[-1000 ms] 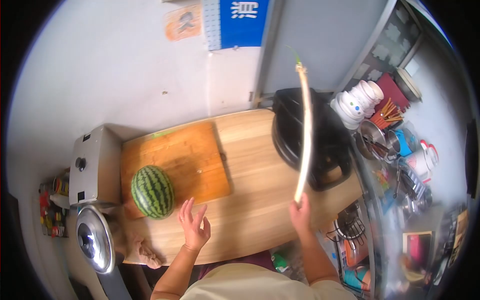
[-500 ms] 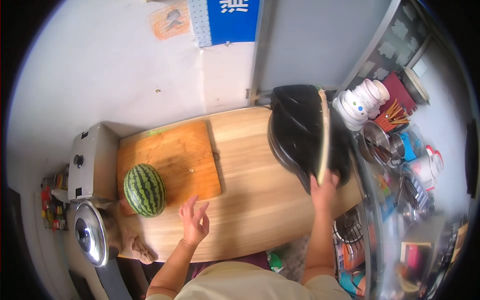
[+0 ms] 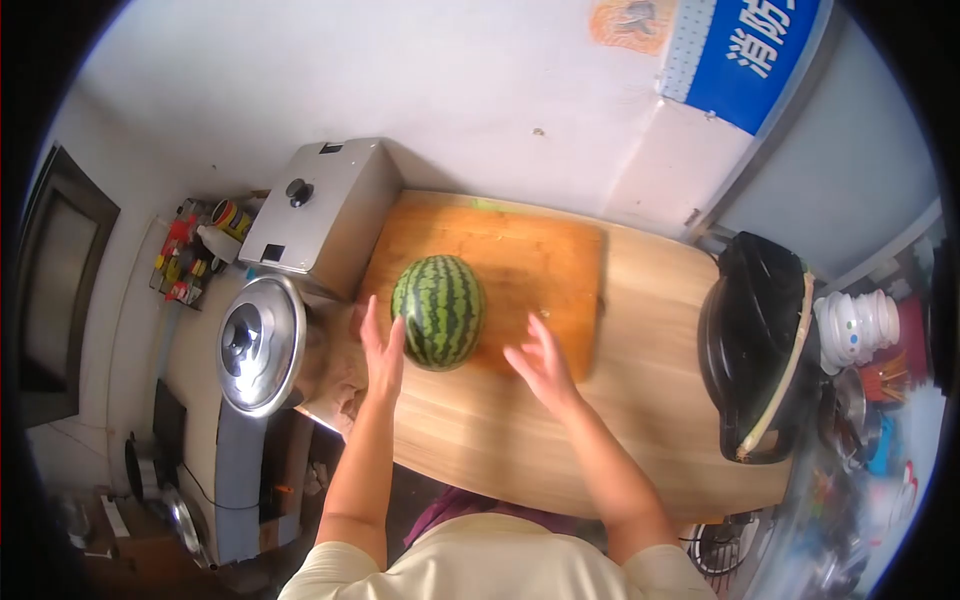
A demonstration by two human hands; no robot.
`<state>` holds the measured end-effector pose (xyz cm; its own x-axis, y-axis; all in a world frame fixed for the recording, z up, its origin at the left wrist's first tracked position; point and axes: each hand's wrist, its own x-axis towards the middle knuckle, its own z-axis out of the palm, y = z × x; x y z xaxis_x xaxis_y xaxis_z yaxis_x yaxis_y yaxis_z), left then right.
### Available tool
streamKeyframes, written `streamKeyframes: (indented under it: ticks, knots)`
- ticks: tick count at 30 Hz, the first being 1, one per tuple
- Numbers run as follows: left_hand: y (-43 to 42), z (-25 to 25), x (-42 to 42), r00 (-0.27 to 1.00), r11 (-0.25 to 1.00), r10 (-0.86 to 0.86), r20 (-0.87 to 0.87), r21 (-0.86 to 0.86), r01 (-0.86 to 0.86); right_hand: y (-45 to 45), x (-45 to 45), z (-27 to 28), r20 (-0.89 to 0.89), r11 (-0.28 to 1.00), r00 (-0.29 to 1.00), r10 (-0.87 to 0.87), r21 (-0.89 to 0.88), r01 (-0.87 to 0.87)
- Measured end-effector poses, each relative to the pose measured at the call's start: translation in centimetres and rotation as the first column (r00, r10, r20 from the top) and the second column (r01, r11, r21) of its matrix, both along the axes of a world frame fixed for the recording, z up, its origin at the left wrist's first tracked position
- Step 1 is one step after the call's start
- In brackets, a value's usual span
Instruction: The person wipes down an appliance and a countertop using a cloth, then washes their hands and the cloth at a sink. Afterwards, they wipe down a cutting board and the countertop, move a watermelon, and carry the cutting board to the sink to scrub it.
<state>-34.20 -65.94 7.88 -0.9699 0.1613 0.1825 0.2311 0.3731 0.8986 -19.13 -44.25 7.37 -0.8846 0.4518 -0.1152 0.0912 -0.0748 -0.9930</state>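
A whole striped green watermelon (image 3: 438, 312) rests on the wooden cutting board (image 3: 545, 265), near the board's front left. My left hand (image 3: 383, 348) is just to the left of the melon with fingers stretched, very close to its side; whether it touches I cannot tell. To the right of the melon, my right hand (image 3: 542, 362) hangs over the board's front edge, fingers apart and holding nothing. A long pale stick-like stalk (image 3: 790, 375) lies across the black lidded appliance (image 3: 748, 330) at the table's right end.
A steel box with a knob (image 3: 335, 215) stands behind the board's left side. Left of the table is a shiny pot lid (image 3: 262, 345). Stacked white bowls (image 3: 858, 328) and pans crowd the far right. The wooden table (image 3: 640, 440) runs between board and appliance.
My right hand has let go of the pale stalk on the black appliance and moved left toward the watermelon. My left hand has come up beside the melon. The view has turned left.
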Motion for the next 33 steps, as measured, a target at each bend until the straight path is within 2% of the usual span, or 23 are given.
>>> streamKeyframes:
  ticks: [1, 3, 5, 6, 7, 9, 10, 13, 17, 23, 24, 27, 29, 33]
  knots:
    - [0.9, 2.8, 0.3, 0.896, 0.945, -0.122, 0.428, 0.326, -0.027, -0.7, -2.1, 0.5, 0.044, 0.994, 0.999, 0.021, -0.112, -0.016]
    - [0.9, 2.6, -1.0, 0.735, 0.89, -0.221, 0.641, 0.441, -0.117, -2.0, -4.9, 0.9, 0.093, 0.966, 0.994, 0.052, -0.258, -0.026]
    - [0.2, -1.1, -3.6, 0.703, 0.788, -0.452, 0.549, 0.615, 0.026, -2.7, -7.4, 0.1, 0.094, 0.942, 0.994, 0.05, -0.334, -0.015]
    - [-0.1, -2.5, -4.7, 0.643, 0.725, -0.551, 0.533, 0.687, 0.053, -2.7, -8.3, -0.5, -0.053, 0.886, 0.991, 0.121, -0.444, -0.131]
    - [0.2, -2.2, -4.7, 0.618, 0.669, -0.609, 0.497, 0.741, 0.063, -3.2, -8.6, 0.1, -0.072, 0.867, 0.995, 0.069, -0.488, -0.095]
    - [0.6, -2.8, -4.9, 0.635, 0.652, -0.605, 0.481, 0.757, 0.048, -4.4, -8.3, 1.5, -0.096, 0.825, 0.995, -0.032, -0.564, -0.028]
    - [0.8, -1.0, -4.2, 0.66, 0.658, -0.604, 0.448, 0.747, 0.094, -4.6, -8.0, 2.0, -0.089, 0.82, 0.994, -0.055, -0.573, -0.005]
    - [0.7, 0.2, -3.1, 0.659, 0.653, -0.657, 0.365, 0.713, 0.256, -5.7, -5.8, 2.2, -0.138, 0.803, 0.977, -0.164, -0.594, 0.051]
    - [2.4, 1.6, 0.6, 0.586, 0.591, -0.757, 0.288, 0.684, 0.427, -6.0, 0.2, 0.7, -0.235, 0.834, 0.922, -0.307, -0.534, 0.142]
    - [7.8, 3.5, 9.5, 0.383, 0.493, -0.869, 0.313, 0.619, 0.611, -5.8, 12.6, 2.0, -0.233, 0.791, 0.814, -0.533, -0.48, 0.38]
    - [8.8, 3.8, 11.4, 0.337, 0.457, -0.889, 0.309, 0.605, 0.652, -5.8, 15.0, 1.7, -0.194, 0.757, 0.789, -0.583, -0.482, 0.441]
    - [11.9, 5.2, 17.6, 0.154, 0.323, -0.936, 0.317, 0.598, 0.733, -5.4, 22.3, 0.2, -0.219, 0.685, 0.672, -0.707, -0.446, 0.576]
    - [14.1, 5.4, 22.1, 0.065, 0.247, -0.94, 0.335, 0.536, 0.808, -5.3, 27.3, 1.6, -0.231, 0.623, 0.595, -0.77, -0.474, 0.622]
    - [19.3, 5.7, 32.6, -0.151, 0.074, -0.932, 0.329, 0.581, 0.811, -3.8, 38.1, 3.0, -0.208, 0.48, 0.436, -0.876, -0.483, 0.733]
